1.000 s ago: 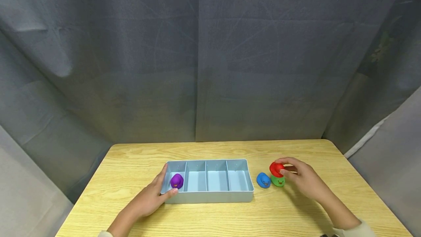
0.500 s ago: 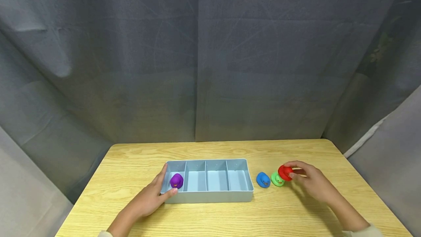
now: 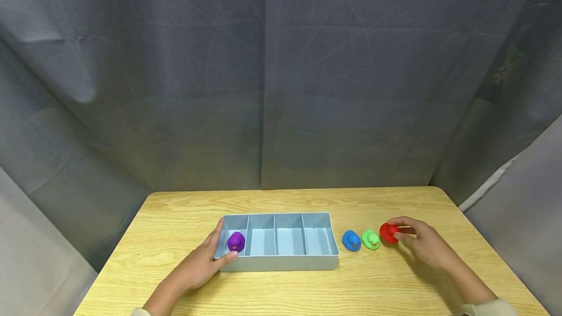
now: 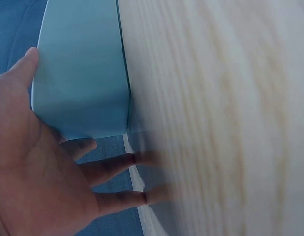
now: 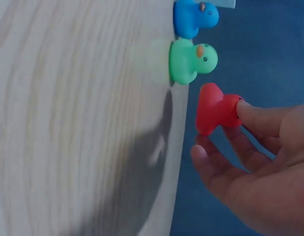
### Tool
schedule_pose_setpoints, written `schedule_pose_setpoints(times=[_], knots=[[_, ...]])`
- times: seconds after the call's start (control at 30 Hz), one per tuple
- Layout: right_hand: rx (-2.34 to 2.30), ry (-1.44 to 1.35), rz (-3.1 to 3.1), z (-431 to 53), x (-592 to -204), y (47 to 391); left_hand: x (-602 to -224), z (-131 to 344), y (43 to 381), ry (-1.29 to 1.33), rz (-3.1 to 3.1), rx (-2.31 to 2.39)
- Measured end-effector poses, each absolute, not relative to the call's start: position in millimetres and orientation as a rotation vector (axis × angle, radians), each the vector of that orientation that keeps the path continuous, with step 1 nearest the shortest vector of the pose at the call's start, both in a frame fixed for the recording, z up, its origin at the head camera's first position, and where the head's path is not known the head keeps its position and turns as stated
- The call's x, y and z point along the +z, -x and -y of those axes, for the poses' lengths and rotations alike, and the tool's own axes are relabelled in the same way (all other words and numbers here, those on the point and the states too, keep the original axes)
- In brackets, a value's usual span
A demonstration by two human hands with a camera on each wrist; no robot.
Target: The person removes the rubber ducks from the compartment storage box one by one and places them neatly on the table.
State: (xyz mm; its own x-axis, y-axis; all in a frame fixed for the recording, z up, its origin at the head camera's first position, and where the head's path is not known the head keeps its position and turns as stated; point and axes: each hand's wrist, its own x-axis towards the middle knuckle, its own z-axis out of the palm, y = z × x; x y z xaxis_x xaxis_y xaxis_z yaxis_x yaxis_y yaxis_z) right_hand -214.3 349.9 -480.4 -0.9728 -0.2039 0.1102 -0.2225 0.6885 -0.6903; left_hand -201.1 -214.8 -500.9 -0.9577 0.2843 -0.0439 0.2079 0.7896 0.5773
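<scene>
My right hand (image 3: 429, 246) pinches a red rubber duck (image 3: 388, 232) between thumb and fingers. In the right wrist view the underside of the red duck (image 5: 209, 110) looks slightly raised off the tabletop. Left of it stand a green rubber duck (image 3: 371, 240) and a blue rubber duck (image 3: 351, 241), side by side. At the left end of a pale blue four-part box (image 3: 281, 263), my left hand (image 3: 199, 263) rests with fingers along the side and thumb at the front rim. A purple rubber duck (image 3: 236, 241) sits in the leftmost compartment. The left wrist view shows those fingers (image 4: 110, 167) nearly straight.
Everything stands on a light wood-grain table (image 3: 281, 294). A grey curtain (image 3: 281, 111) hangs behind the table's far edge, with more cloth at both sides.
My right hand has carried the red duck rightward and lower, from in front of the green duck to its right side. The left hand and box have stayed put.
</scene>
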Motion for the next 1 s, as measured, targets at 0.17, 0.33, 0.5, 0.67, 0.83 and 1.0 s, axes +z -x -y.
schedule_pose_setpoints(times=[0.17, 0.33, 0.5, 0.67, 0.83, 1.0], knots=[[1.223, -0.365, 2.886, -356, -487, 219, -501, 215, 201, -0.398, -2.85, 0.895], [1.313, -0.358, 2.907, -361, -494, 222, -501, 215, 201, -0.403, -2.85, 0.899], [1.363, -0.348, 2.926, -363, -497, 224, -500, 215, 200, -0.391, -2.847, 0.897], [1.369, -0.35, 2.925, -363, -497, 225, -500, 215, 200, -0.39, -2.846, 0.895], [1.375, -0.366, 2.921, -364, -498, 224, -501, 215, 200, -0.394, -2.851, 0.897], [1.388, -0.369, 2.911, -365, -498, 224, -501, 214, 200, -0.395, -2.857, 0.895]])
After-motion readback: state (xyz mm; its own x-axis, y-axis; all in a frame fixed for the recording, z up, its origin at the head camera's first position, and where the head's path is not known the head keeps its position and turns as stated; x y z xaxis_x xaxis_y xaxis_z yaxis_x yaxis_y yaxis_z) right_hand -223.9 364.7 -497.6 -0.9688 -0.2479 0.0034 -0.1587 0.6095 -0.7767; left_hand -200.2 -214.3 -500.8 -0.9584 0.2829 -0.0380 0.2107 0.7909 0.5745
